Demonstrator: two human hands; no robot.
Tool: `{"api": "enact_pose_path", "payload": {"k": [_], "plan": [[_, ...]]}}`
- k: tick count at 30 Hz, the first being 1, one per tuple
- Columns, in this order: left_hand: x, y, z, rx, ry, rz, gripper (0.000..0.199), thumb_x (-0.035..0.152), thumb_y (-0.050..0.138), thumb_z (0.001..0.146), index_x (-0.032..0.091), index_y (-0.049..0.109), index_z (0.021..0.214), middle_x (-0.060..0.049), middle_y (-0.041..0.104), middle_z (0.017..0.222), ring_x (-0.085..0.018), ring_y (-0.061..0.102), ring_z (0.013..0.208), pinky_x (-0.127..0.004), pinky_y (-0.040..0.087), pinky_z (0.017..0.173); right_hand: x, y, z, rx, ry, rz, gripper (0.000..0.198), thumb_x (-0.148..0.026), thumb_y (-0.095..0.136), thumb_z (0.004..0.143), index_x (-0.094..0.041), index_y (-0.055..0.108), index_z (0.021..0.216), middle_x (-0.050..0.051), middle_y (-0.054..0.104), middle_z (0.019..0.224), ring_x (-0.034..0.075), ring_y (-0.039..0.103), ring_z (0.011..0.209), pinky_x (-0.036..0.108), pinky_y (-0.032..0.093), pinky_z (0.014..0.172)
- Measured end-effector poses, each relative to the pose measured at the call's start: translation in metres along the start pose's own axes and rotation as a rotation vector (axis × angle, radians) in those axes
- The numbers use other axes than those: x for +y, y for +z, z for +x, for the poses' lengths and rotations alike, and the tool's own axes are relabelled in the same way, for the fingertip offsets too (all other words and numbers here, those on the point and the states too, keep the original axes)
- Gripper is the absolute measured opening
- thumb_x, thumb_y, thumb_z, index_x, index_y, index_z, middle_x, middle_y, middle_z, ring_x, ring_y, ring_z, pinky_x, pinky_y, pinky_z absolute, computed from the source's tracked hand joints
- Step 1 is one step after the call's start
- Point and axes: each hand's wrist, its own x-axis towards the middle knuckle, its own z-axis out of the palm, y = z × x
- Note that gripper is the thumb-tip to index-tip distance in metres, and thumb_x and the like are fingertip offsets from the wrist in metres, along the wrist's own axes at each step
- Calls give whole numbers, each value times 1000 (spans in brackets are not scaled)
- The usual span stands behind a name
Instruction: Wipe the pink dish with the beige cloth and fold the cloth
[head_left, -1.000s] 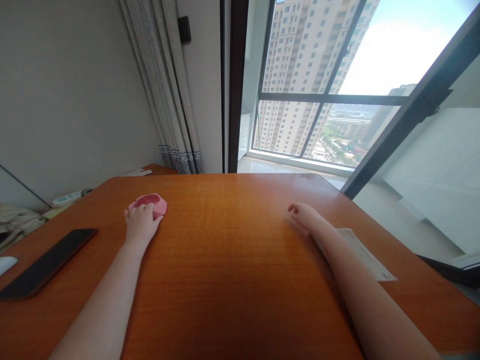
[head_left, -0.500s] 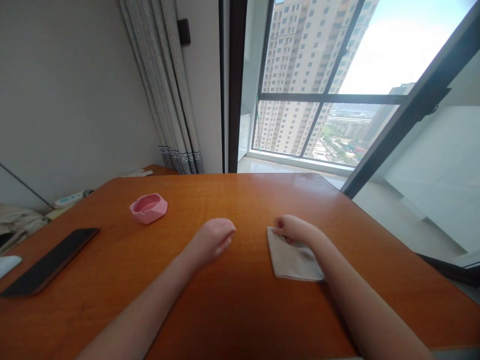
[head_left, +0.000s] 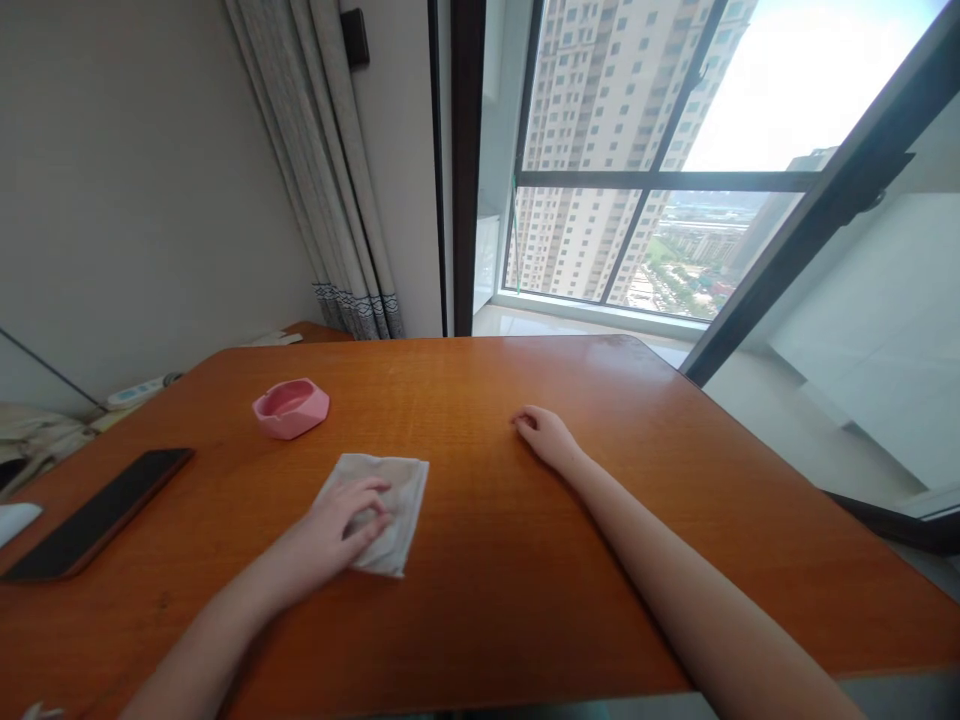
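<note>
A folded pale grey cloth [head_left: 409, 490] lies flat on the wooden table, left of centre. My left hand [head_left: 341, 525] rests on top of it, palm down, with fingers bent and spread apart; part of the cloth is hidden beneath. Further right, my right hand [head_left: 549, 438] rests on the bare tabletop with its fingers curled in. Nothing shows in that hand, and it is well apart from the cloth.
A pink angular ashtray [head_left: 291, 408] stands beyond my left hand. At the left lies a long dark flat slab [head_left: 97, 515], with a white object [head_left: 16, 520] beside it. A power strip [head_left: 135, 393] sits past the table's left edge. Behind are a curtain [head_left: 330, 180] and windows.
The cloth, half a second ago under my right hand, is now at the left under my left hand. My left hand moved left and spread its fingers; my right hand let go and shifted slightly left.
</note>
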Motion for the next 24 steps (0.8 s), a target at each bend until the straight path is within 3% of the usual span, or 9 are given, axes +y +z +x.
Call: {"api": "enact_pose_path", "payload": {"k": [2,4,7,10,12,15,17,21,24], "plan": [[-36,-9,-23,106,-271,137,31,46,43,82,22,56,66,-5,65,97,-24,59,89,-38,48,82,-2,3,0,-22,-24,-48,17,-19,46,80,-18,64,81,3,66,76,16,58,71,25,39,64],[-72,-14,-45,263,-463,327,32,52,46,75,23,49,61,-6,61,77,-27,57,78,-43,47,76,-7,6,-1,-37,-48,-110,17,-20,47,81,-19,63,81,2,65,75,15,57,69,24,37,62],[-114,-21,-67,365,-465,316,28,51,43,73,25,48,65,-4,60,75,-27,56,81,-42,46,79,-11,8,-3,-43,-63,-140,18,-20,45,82,-20,63,84,2,65,78,15,57,70,24,36,62],[-129,-30,-70,343,-460,243,27,50,44,71,25,49,64,-2,62,75,-25,56,82,-39,46,78,-11,9,-5,-59,-76,-128,18,-20,45,82,-20,62,86,2,65,79,15,57,71,24,37,64],[-122,-38,-62,309,-519,251,26,49,46,69,24,50,62,-2,63,75,-26,57,82,-40,46,78,-11,10,-5,-60,-87,-133,17,-20,45,82,-20,62,86,2,65,80,15,57,73,24,37,66],[-88,-47,-33,311,-577,313,26,46,42,72,23,53,68,-5,66,82,-30,57,83,-46,43,79,-15,14,-6,-13,-71,-192,17,-18,44,82,-20,60,84,2,65,81,16,57,76,24,36,67],[-56,-47,-4,290,-437,188,28,46,39,78,22,54,77,-5,66,87,-26,58,85,-40,43,81,-19,18,-7,24,-61,-241,15,-16,44,81,-20,59,83,2,65,81,15,57,76,24,36,67],[5,-33,65,9,-201,-93,31,48,39,80,20,54,82,-3,64,83,-20,58,75,-30,44,69,-22,20,-6,4,-107,-239,13,-17,46,81,-20,58,84,2,64,80,14,55,74,23,35,68],[33,-11,111,-32,-92,-127,28,44,42,80,20,56,83,-2,64,81,-18,57,71,-28,41,64,-19,17,-5,-31,-109,-202,15,-17,45,82,-20,59,85,1,64,79,14,56,74,23,36,68]]}}
